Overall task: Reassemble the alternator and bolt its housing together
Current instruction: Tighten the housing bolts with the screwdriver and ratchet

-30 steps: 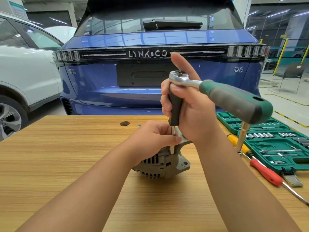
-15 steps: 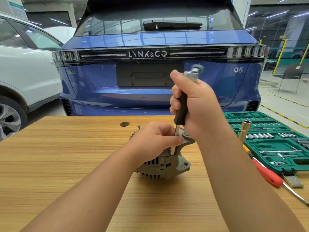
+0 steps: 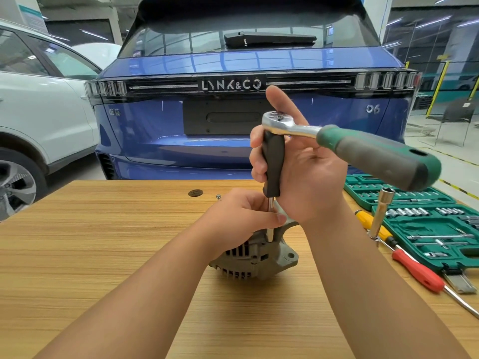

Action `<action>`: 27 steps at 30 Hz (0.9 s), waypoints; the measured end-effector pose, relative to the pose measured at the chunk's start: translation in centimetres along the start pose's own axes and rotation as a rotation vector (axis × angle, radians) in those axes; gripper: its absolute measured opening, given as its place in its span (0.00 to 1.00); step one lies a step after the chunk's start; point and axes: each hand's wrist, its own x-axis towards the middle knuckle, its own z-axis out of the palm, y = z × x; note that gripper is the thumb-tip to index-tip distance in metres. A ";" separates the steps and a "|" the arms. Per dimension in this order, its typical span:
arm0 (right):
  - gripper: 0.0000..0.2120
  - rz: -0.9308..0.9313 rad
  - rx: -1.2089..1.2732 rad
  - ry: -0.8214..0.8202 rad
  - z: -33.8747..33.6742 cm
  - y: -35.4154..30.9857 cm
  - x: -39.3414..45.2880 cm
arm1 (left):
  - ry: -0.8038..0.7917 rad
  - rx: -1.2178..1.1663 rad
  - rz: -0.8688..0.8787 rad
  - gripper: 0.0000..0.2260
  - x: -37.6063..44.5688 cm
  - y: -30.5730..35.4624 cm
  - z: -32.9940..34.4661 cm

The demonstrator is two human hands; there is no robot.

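Note:
A grey metal alternator [image 3: 259,260] sits on the wooden table [image 3: 103,255] at the centre. My left hand [image 3: 241,218] rests on top of it and pinches the thin steel shaft of a driver [image 3: 270,224] that stands upright on the housing. My right hand [image 3: 298,172] grips the driver's black handle [image 3: 272,164]. A chrome ratchet [image 3: 368,151] with a green and grey grip sits on top of that handle and points right, toward me.
A green socket set case [image 3: 427,224] lies open at the right. Beside it lie a yellow screwdriver [image 3: 373,224], a red screwdriver [image 3: 420,273] and an upright socket extension [image 3: 382,213]. A loose bolt [image 3: 218,196] sits behind the alternator. A blue car [image 3: 233,112] is parked beyond the table.
The ratchet handle swung away behind my right hand half a second ago and is now back pointing right, as it was a second ago. My left hand and the alternator stayed put.

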 end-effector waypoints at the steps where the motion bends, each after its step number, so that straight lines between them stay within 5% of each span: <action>1: 0.36 0.001 0.016 -0.015 -0.1 0.1 -0.1 | -0.002 0.001 0.004 0.08 0.0 0.0 -0.1; 5: 0.25 0.054 0.013 -0.021 -0.3 0.2 0.1 | -0.008 -0.010 0.019 0.04 0.0 -0.2 -0.2; 12: 0.06 -0.031 -0.276 0.386 -0.4 0.9 0.3 | -0.005 0.033 -0.010 0.16 0.0 0.1 0.3; 15: 0.04 0.072 -0.121 0.222 -0.9 0.4 0.3 | 0.001 0.027 -0.027 0.17 -0.1 0.2 0.1; 17: 0.13 0.034 -0.075 0.122 -0.9 0.6 0.1 | 0.001 0.013 -0.027 0.13 -0.1 0.0 0.0; 21: 0.19 -0.158 -0.257 0.098 -0.2 1.4 0.0 | 0.000 0.003 -0.010 0.09 0.0 -0.3 -0.1; 27: 0.17 -0.035 -0.019 0.022 -0.4 0.5 0.1 | 0.007 0.000 -0.013 0.13 -0.2 0.1 0.2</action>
